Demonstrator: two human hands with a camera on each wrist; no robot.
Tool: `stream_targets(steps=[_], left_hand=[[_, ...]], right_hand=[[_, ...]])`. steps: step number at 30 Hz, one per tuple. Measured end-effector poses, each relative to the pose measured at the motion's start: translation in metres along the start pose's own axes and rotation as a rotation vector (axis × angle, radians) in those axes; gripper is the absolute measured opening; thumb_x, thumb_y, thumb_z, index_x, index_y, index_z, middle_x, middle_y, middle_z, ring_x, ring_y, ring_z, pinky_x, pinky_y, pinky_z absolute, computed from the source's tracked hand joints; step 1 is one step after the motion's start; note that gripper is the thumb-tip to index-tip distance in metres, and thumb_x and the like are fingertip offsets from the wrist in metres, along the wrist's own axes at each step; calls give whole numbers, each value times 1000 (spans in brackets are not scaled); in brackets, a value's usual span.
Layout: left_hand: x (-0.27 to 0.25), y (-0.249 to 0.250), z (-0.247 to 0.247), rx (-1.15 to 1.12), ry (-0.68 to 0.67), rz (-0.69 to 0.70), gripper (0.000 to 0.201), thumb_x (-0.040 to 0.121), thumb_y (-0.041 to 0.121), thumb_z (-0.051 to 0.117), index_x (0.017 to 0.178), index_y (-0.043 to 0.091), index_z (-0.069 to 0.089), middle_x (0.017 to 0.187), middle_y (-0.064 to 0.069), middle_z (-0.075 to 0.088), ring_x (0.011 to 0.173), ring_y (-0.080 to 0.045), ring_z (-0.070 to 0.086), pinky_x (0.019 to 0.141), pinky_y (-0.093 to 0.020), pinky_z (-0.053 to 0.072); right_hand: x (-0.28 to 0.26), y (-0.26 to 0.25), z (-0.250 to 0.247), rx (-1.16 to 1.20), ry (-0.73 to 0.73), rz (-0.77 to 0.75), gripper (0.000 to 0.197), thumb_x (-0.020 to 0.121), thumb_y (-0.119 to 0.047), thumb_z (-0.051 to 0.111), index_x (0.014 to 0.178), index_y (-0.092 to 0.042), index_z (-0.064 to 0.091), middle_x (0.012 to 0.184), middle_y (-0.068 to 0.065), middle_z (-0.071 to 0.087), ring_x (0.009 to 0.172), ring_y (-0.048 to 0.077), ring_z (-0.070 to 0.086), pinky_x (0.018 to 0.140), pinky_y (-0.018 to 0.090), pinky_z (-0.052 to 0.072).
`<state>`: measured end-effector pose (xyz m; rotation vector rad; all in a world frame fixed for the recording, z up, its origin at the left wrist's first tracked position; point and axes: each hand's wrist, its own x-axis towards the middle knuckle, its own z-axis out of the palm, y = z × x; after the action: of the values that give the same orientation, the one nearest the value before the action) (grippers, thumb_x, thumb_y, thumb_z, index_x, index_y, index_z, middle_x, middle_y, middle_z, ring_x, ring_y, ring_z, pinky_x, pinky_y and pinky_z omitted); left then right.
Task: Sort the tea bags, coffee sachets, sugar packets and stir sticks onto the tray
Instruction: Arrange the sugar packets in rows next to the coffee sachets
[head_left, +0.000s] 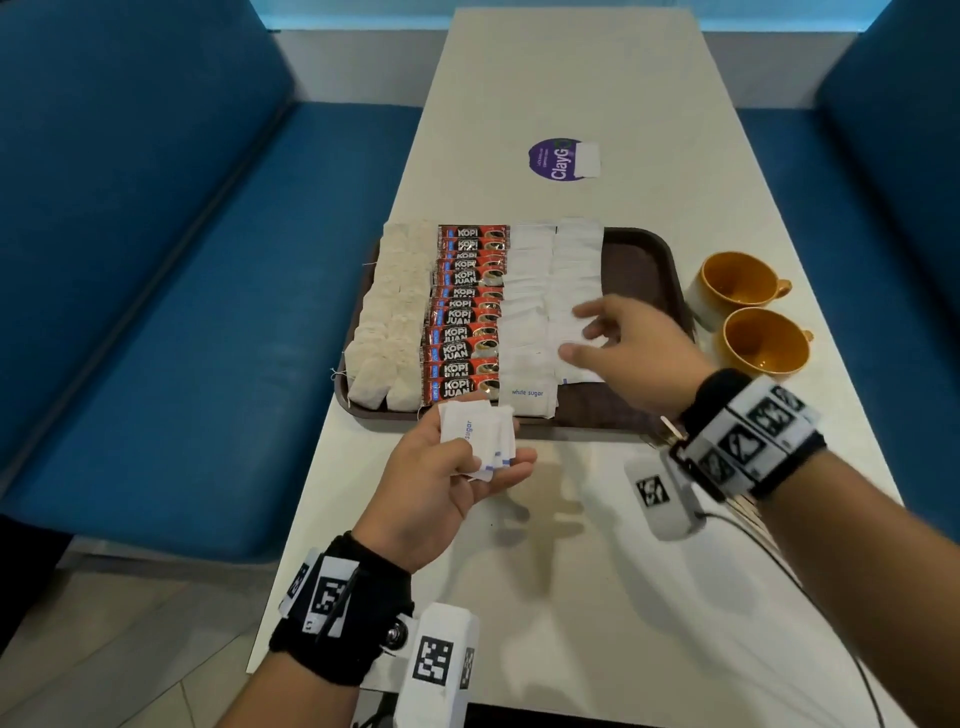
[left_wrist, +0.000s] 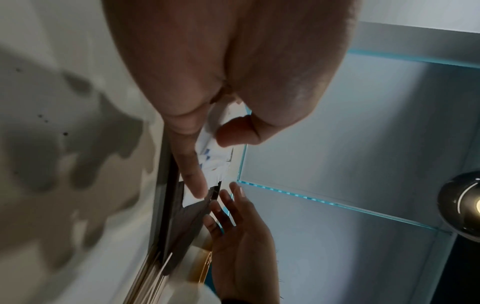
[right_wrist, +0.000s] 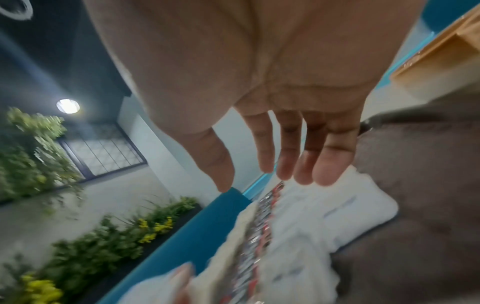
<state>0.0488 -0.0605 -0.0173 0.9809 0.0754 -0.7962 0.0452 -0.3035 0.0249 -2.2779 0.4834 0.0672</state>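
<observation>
Sugar packets (head_left: 477, 441), a fanned stack, are pinched in the left hand (head_left: 452, 467) just near of the tray (head_left: 641, 260). The right hand (head_left: 631, 345), fingers loose and empty, hovers over the right-hand sugar column (head_left: 574, 291). Ideally each packet is laid square, overlapping its neighbour, beside the coffee sachets (head_left: 467, 312).

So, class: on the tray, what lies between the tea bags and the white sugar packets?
The head view shows a column of red coffee sachets between the tea bags and sugar packets.

Left hand (head_left: 452, 473) curled, thumb pinching against fingers; right hand (head_left: 631, 345) outstretched, fingers spread loosely.
</observation>
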Motion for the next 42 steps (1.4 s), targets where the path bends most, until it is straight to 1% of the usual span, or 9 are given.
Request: stream_targets(steps=[6, 9, 14, 19, 22, 26, 32, 38, 42], left_hand=[[-10, -3, 10, 107, -115, 46, 53, 97, -21, 40, 142, 5, 46, 132, -29, 63, 107, -50, 68, 89, -49, 59], [-14, -2, 14, 177, -126, 61, 48, 97, -16, 49, 139, 7, 52, 128, -26, 66, 102, -43, 71, 87, -51, 61], [-19, -3, 24, 269, -73, 46, 43, 93, -6, 64, 132, 12, 61, 112, -21, 73, 84, -41, 72, 68, -40, 63], [-22, -5, 30, 324, -28, 3, 38, 91, 5, 71, 127, 17, 68, 104, -16, 73, 73, -35, 68, 62, -36, 59], [-25, -4, 33, 344, -28, -8, 36, 90, 13, 74, 125, 19, 70, 104, -12, 74, 71, -33, 68, 60, -35, 58], [-27, -1, 33, 380, -10, 4, 38, 85, 21, 78, 121, 13, 69, 102, -13, 75, 71, -31, 69, 55, -34, 58], [-26, 2, 36, 278, -3, -19, 39, 91, 38, 67, 118, 10, 68, 103, -18, 73, 76, -40, 72, 53, -33, 59], [-21, 0, 34, 133, 15, -13, 24, 100, 20, 59, 115, 3, 66, 105, -20, 74, 79, -36, 74, 59, -37, 62], [-16, -2, 27, 79, 6, 3, 26, 101, 6, 53, 126, 6, 61, 118, -21, 72, 86, -39, 72, 67, -37, 63]], right_hand=[[-66, -7, 27, 267, -199, -84, 31, 87, -37, 80, 115, -30, 69, 99, -4, 73, 86, 12, 71, 78, 30, 57], [-77, -5, 32, 364, -141, -71, 27, 86, -31, 82, 110, -27, 70, 93, -2, 74, 77, 12, 72, 67, 21, 54], [-86, 0, 28, 397, -15, -105, 15, 85, -37, 81, 95, -31, 73, 87, -6, 73, 80, 14, 68, 71, 31, 60], [-92, -2, 19, 465, -97, -138, 30, 86, -16, 81, 111, -28, 70, 88, 0, 73, 81, 26, 69, 65, 29, 61], [-96, -2, 17, 425, -125, -222, 51, 86, -13, 81, 127, -36, 63, 85, -6, 70, 76, 18, 70, 66, 28, 60], [-96, -5, 17, 517, -57, -212, 23, 92, -19, 75, 114, -25, 74, 89, 13, 72, 69, 25, 68, 60, 38, 62], [-96, -2, 18, 542, -93, -182, 20, 89, -10, 77, 109, -12, 77, 85, 12, 77, 70, 33, 68, 63, 36, 61], [-93, 3, 14, 566, -20, -84, 1, 88, -4, 77, 89, -4, 76, 80, 11, 77, 62, 25, 69, 60, 33, 60], [-90, 8, 14, 750, 21, 21, 15, 85, 10, 74, 96, 5, 65, 93, 21, 73, 76, 36, 75, 62, 38, 62]])
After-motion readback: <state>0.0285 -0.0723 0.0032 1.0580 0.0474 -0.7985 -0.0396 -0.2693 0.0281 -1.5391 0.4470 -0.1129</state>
